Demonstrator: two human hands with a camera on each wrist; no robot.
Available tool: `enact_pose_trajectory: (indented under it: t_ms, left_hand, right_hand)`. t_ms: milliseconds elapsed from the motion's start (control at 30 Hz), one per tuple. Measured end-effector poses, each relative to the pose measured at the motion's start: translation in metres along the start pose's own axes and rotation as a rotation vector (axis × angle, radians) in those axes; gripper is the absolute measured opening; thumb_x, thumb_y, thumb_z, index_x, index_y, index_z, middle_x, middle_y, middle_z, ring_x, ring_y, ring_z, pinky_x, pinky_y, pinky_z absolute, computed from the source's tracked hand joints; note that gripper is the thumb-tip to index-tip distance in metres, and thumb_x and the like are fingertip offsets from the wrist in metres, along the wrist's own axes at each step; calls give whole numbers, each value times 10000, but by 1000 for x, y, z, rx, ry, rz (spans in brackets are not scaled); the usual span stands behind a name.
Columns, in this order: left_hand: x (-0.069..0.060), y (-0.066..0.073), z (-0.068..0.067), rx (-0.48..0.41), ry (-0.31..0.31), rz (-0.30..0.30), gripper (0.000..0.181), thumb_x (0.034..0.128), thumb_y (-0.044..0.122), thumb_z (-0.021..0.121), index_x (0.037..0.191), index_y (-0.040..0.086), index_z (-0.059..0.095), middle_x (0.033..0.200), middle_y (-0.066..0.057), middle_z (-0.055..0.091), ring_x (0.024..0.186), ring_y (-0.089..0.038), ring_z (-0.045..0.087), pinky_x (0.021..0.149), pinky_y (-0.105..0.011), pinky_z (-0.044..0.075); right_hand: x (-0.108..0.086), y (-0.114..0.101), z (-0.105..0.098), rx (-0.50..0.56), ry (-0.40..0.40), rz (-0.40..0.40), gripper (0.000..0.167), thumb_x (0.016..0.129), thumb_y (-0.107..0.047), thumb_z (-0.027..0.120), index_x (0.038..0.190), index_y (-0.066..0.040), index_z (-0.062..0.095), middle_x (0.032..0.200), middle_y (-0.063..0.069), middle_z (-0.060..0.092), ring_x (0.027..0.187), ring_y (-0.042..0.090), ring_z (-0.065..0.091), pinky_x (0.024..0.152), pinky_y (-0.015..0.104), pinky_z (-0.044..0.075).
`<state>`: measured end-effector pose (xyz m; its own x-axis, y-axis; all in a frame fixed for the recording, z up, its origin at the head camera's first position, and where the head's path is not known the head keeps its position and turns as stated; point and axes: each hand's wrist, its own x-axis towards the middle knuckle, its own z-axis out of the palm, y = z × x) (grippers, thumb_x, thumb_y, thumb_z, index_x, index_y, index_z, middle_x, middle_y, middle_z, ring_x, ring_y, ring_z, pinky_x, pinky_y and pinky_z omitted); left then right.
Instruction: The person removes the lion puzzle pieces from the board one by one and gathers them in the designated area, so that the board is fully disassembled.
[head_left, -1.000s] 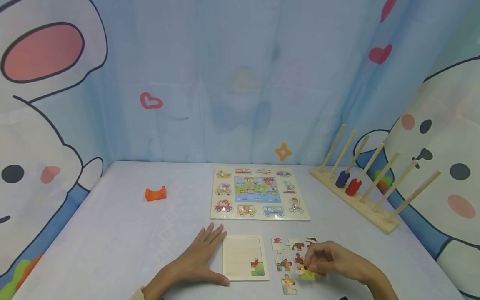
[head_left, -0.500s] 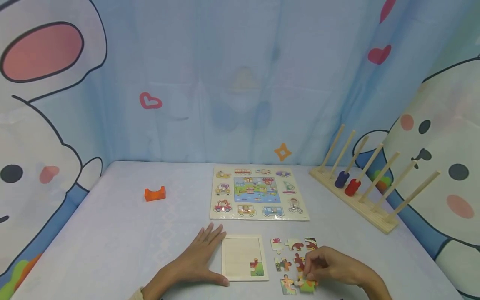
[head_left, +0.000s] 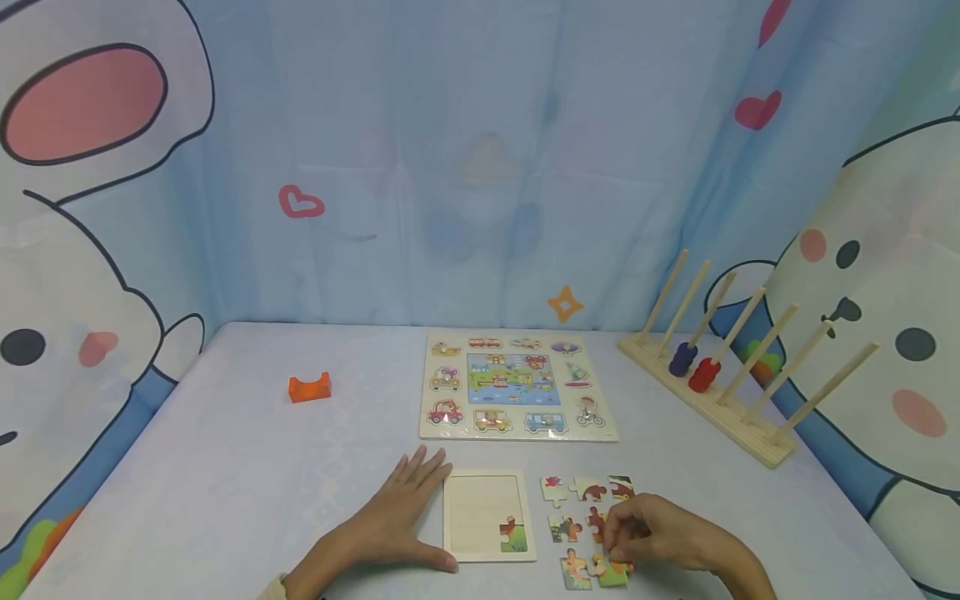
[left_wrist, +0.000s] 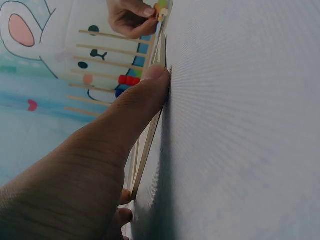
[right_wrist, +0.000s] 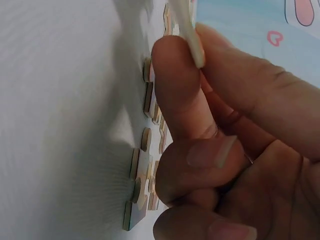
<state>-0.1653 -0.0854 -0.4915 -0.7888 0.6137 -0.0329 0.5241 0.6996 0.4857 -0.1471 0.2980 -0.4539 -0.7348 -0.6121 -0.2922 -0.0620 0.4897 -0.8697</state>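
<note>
In the head view, my left hand [head_left: 393, 521] lies with fingers straight along the left edge of a shallow wooden puzzle tray [head_left: 472, 517]. Its thumb touches the tray's lower left corner. One green-and-red jigsaw piece [head_left: 513, 535] sits in the tray's lower right corner. Right of the tray, my right hand [head_left: 660, 533] pinches a green-and-yellow jigsaw piece [head_left: 613, 573] between thumb and forefinger. Seen from the right wrist, the pinched piece shows tilted, mostly as a thin pale edge [right_wrist: 189, 37]. Several loose pieces [head_left: 564, 527] lie beside this hand, some partly behind its fingers.
A vehicle picture board [head_left: 517, 423] lies behind the tray. At the right stands a wooden peg rack [head_left: 708, 400] with purple beads [head_left: 683, 358] and red beads [head_left: 704, 375]. An orange notched block [head_left: 310, 387] sits at the left. A printed curtain [head_left: 480, 167] hangs behind the table.
My right hand has moved slightly toward me and left, and the pinched piece has come down to the bottom row of loose pieces. The left hand and tray hold their place.
</note>
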Motion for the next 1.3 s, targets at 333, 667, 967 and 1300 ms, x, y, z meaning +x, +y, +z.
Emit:
enact_pose_trajectory:
  t_ms: [333, 667, 967, 1300]
  left_hand:
    - [0, -1, 1, -2, 2, 6, 1170, 639, 754, 683, 1515, 105, 257, 1606, -50, 157, 1481, -287, 26, 1190, -505, 73]
    - [1, -3, 2, 0, 16, 11, 1181, 632, 771, 673, 1515, 106, 256, 1607, -50, 152, 1481, -287, 17, 1190, -506, 62]
    - [2, -4, 3, 16, 15, 8, 1191, 627, 791, 655, 1518, 113, 249, 1609, -34, 145, 1482, -273, 14, 1191, -498, 66]
    - [1, -4, 3, 10, 15, 11, 1187, 630, 786, 658, 1519, 114, 247, 1609, -35, 146, 1483, -268, 11, 1192, -496, 61]
  right_hand:
    - [0, -1, 0, -61, 38, 30, 136, 842, -135, 724, 859, -28, 642, 719, -28, 531, 655, 60, 487, 536, 219, 387]
    - [-2, -1, -2, -84, 60, 23, 172, 824, -154, 746, 855, -37, 624, 707, -35, 531, 626, 48, 482, 525, 214, 384]
    - [-4, -3, -4, -122, 82, 41, 193, 811, -193, 759, 836, -53, 629, 689, -49, 541, 618, 44, 482, 526, 224, 380]
    - [-4, 0, -3, -130, 95, 63, 152, 817, -213, 755, 807, -82, 678, 680, -46, 570, 635, 55, 489, 530, 230, 382]
